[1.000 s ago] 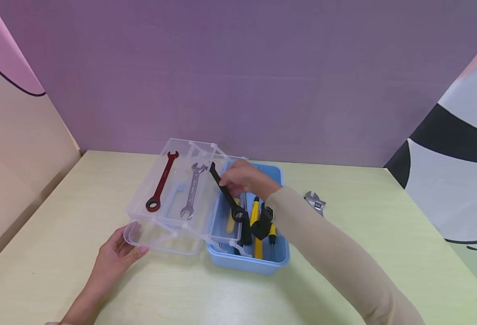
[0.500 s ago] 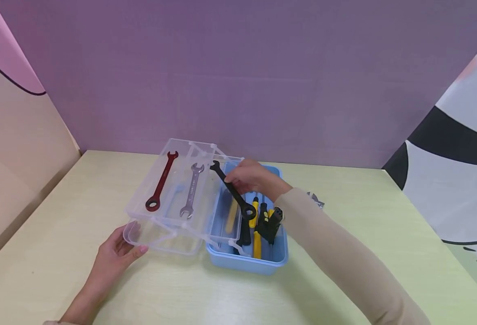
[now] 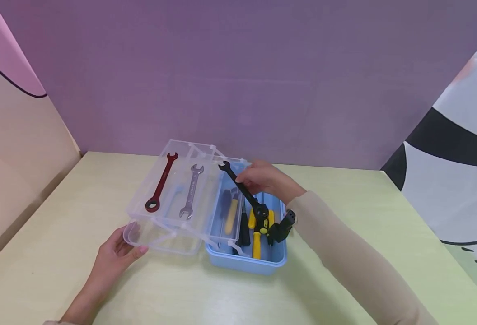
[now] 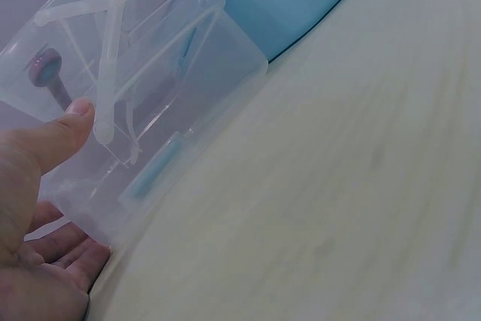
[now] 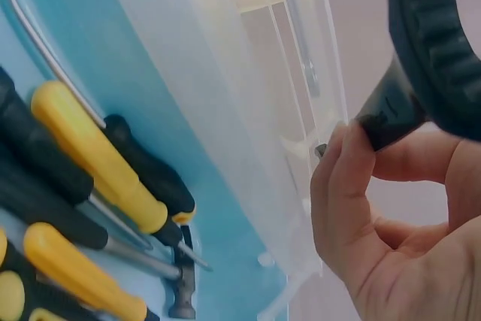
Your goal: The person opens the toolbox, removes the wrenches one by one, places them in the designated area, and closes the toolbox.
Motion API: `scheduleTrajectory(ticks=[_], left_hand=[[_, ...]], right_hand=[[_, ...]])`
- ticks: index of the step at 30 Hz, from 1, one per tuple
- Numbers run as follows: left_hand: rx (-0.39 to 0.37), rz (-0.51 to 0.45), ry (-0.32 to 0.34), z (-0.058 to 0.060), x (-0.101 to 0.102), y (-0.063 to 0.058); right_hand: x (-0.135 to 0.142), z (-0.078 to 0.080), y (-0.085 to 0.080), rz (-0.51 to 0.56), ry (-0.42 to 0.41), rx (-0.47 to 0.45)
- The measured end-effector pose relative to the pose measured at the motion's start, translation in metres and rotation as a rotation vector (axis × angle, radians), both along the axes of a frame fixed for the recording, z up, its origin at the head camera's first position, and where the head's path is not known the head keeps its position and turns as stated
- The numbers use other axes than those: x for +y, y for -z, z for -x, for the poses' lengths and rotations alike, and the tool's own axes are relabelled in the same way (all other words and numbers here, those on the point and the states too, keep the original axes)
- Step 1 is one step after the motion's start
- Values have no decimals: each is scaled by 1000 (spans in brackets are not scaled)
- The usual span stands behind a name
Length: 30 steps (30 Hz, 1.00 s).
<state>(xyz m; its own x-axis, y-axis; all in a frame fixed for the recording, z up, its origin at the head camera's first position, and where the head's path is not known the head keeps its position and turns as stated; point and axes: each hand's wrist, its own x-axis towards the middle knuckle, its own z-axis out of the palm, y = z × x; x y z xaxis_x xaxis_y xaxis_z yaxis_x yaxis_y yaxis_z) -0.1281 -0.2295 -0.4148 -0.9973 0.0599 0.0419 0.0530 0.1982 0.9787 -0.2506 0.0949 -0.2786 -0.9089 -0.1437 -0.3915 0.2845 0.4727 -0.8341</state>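
My right hand [image 3: 263,179] pinches a black combination wrench [image 3: 242,192] near its middle, tilted above the inner side of the blue toolbox [image 3: 244,267]. In the right wrist view, the wrench's ring end [image 5: 421,43] looms close, with fingertips and thumb on the shank. My left hand [image 3: 114,257] holds the left front corner of the toolbox's clear folded-out lid [image 3: 181,243]; the left wrist view has the thumb along the plastic wall [image 4: 188,65] and the fingers at its lower edge. A red combination wrench [image 3: 164,182] and a silver open-end wrench [image 3: 191,192] lie on the clear tray.
Inside the toolbox are several yellow- and black-handled tools, including a yellow screwdriver [image 5: 101,159] and a small hammer [image 5: 183,283]. A black wrist camera [image 3: 282,228] sits below the right wrist. A purple wall [image 3: 238,90] rises behind the table [image 3: 173,293].
My right hand has drawn the black wrench to the right, away from the silver wrench. The sleeve now covers the adjustable wrench on the table. My left hand stays put.
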Motion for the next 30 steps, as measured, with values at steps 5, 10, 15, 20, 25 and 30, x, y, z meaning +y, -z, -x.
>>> scheduleTrajectory(ticks=[5,10,15,20,25,30], left_hand=[[12,-18,10,-1,-2,3],[66,-10,-18,-2,-2,4],[85,15,-42,-2,-4,5],[90,46,-48,-2,-5,5],[99,49,-39,-3,-5,4],[99,48,-39,-2,-4,4]], right_hand=[[10,-2,2,-49,1,24],[21,-2,3,-69,-5,41],[35,-4,5,-63,-18,59],[48,-6,5,-77,-26,66],[61,-6,4,-89,-25,58],[72,-8,2,-112,6,45]])
